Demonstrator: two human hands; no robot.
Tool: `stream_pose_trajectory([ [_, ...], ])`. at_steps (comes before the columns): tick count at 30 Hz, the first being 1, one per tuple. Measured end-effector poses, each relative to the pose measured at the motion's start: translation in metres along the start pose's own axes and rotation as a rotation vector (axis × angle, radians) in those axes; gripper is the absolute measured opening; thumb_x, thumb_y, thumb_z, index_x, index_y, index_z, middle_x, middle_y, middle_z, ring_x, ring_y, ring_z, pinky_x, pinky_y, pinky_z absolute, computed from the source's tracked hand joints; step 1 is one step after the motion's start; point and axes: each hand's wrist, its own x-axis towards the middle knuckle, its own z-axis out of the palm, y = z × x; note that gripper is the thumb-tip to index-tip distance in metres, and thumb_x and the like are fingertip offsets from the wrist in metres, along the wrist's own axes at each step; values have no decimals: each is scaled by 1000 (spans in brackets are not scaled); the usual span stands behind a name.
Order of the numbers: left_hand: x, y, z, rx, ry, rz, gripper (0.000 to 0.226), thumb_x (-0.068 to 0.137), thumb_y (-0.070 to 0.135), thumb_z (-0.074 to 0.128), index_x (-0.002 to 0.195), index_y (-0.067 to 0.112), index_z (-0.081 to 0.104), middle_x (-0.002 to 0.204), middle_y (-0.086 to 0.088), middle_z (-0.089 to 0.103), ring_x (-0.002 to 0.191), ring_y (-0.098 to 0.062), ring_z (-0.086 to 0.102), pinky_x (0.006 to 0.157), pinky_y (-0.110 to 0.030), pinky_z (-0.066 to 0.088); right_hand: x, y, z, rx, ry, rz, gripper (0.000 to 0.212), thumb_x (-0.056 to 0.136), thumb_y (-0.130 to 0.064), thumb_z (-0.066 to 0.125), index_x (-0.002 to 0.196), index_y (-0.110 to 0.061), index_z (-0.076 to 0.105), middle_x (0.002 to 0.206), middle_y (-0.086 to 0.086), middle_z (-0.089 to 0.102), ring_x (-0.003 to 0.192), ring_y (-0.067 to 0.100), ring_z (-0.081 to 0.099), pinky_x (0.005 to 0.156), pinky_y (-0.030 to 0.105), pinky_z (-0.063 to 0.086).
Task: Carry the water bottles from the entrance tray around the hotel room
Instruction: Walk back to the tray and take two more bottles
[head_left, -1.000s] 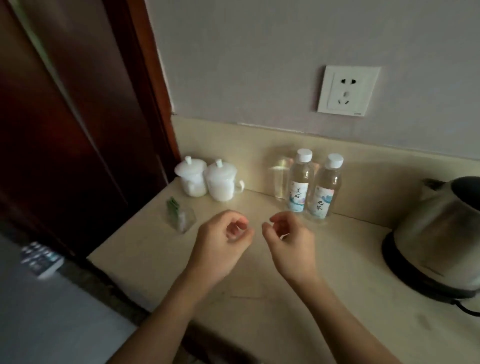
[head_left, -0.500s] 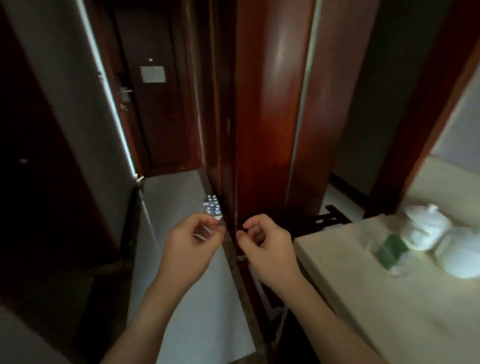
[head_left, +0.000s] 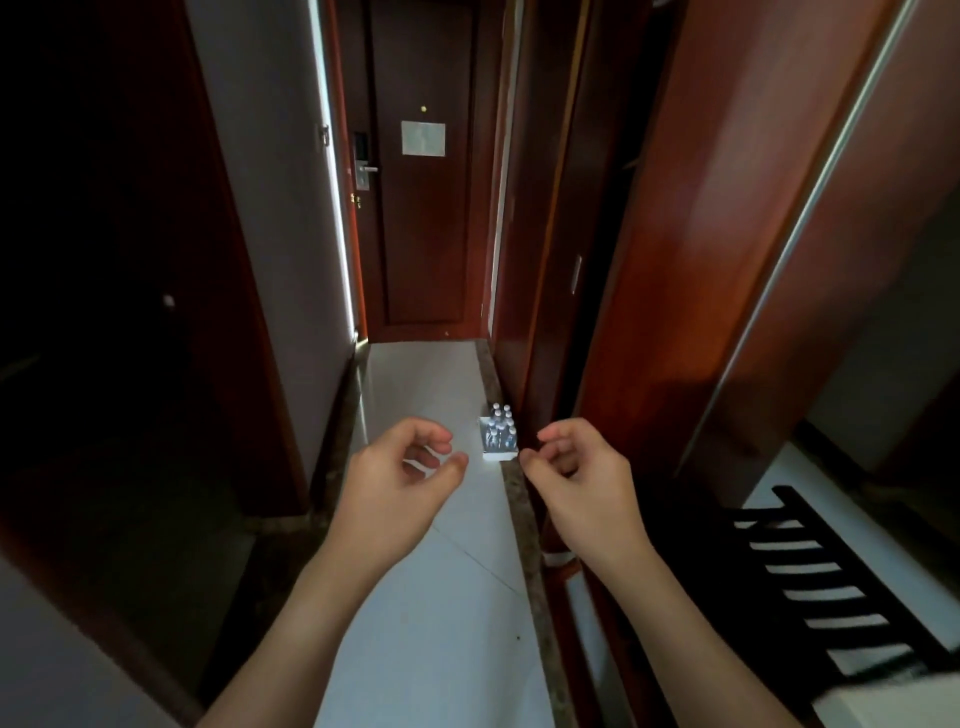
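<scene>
1. Head camera view looks down a narrow hotel entry corridor with a pale glossy tiled floor (head_left: 415, 519) edged by a mottled brown stone border (head_left: 514, 493).
2. At the far end stands a dark reddish-brown wooden entrance door (head_left: 423, 234) with a silver lever handle and lock plate (head_left: 363, 169) on its left side and a pale rectangular notice (head_left: 423, 138) fixed at its middle.
3. A small white rectangular tray (head_left: 500, 454) sits on the floor against the right-hand stone border, just beside the base of a reddish-brown wooden wardrobe panel (head_left: 675, 260).
4. Inside the tray stand several small clear plastic water bottles with white caps (head_left: 500, 434), upright and packed close in rows; their labels are too small to read, and the exact count is hard to tell.
5. Left hand (head_left: 400, 478) is held in the air over the floor, empty, fingers curled loosely inward with the thumb near the fingertips, touching nothing.
6. Right hand (head_left: 576, 478) hovers level with it, also empty, fingers half-curled toward the palm.
7. Both hands are apart from each other, and the tray appears between them, farther down the corridor.
8. A black slatted wooden rack (head_left: 831, 597) shows at the lower right, over a white surface.
</scene>
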Motion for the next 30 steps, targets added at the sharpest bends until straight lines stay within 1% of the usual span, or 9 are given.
stream_pose_trajectory([
  [7, 94, -47, 19, 1, -23, -13, 14, 80, 17, 76, 84, 26, 66, 84, 8, 69, 76, -13, 65, 71, -27, 54, 95, 34, 50, -20, -29, 22, 18, 79, -19, 77, 91, -21, 64, 75, -4, 64, 59, -1, 56, 59, 13, 46],
  [12, 186, -85, 43, 3, -3, -38, 13, 80, 19, 76, 89, 23, 67, 84, 6, 70, 77, -13, 66, 71, -30, 55, 196, 66, 92, 0, -53, 22, 18, 79, -18, 77, 91, -19, 64, 80, -1, 66, 62, 1, 57, 57, 13, 46],
  [13, 207, -91, 48, 10, -6, -43, 13, 80, 18, 76, 90, 22, 68, 85, 5, 70, 77, -14, 67, 72, -33, 56, 220, 73, 102, 2, -68, 24, 18, 79, -20, 77, 92, -20, 64, 82, -1, 66, 63, 3, 58, 57, 14, 47],
  [16, 272, -103, 58, 24, -22, -69, 11, 82, 14, 76, 89, 18, 68, 89, 1, 71, 82, -20, 69, 77, -44, 58, 289, 85, 132, 11, -107, 48, 19, 78, -27, 76, 92, -24, 64, 82, -5, 67, 65, 8, 63, 65, 29, 55],
  [17, 295, -105, 60, 30, -17, -70, 11, 82, 13, 76, 89, 17, 68, 89, 1, 72, 82, -20, 69, 77, -45, 57, 311, 86, 143, 10, -119, 45, 20, 78, -29, 76, 93, -25, 63, 83, -6, 68, 67, 8, 63, 66, 31, 55],
  [20, 357, -116, 64, 63, 13, -60, 11, 81, 14, 76, 87, 18, 68, 87, 2, 71, 80, -16, 68, 76, -44, 57, 373, 84, 171, 0, -150, 2, 22, 79, -27, 76, 97, -23, 63, 85, -8, 67, 71, 6, 62, 67, 25, 52],
  [23, 406, -135, 66, 56, 29, -79, 10, 81, 16, 76, 86, 19, 69, 85, 3, 71, 79, -17, 68, 75, -43, 58, 420, 87, 195, 2, -172, -16, 22, 80, -26, 76, 98, -23, 63, 85, -9, 66, 73, 2, 61, 61, 18, 50],
  [27, 471, -171, 66, 47, 46, -83, 11, 77, 21, 76, 84, 18, 68, 83, 3, 71, 77, -17, 68, 72, -39, 57, 482, 99, 229, 3, -169, 4, 21, 79, -25, 77, 97, -23, 65, 82, -7, 67, 68, 2, 62, 60, 16, 48],
  [30, 528, -203, 67, 9, 58, -66, 13, 73, 25, 74, 83, 19, 68, 83, 2, 71, 76, -19, 67, 71, -37, 55, 529, 107, 262, -36, -171, 15, 22, 80, -26, 76, 98, -21, 65, 84, -6, 68, 69, 6, 65, 66, 27, 55],
])
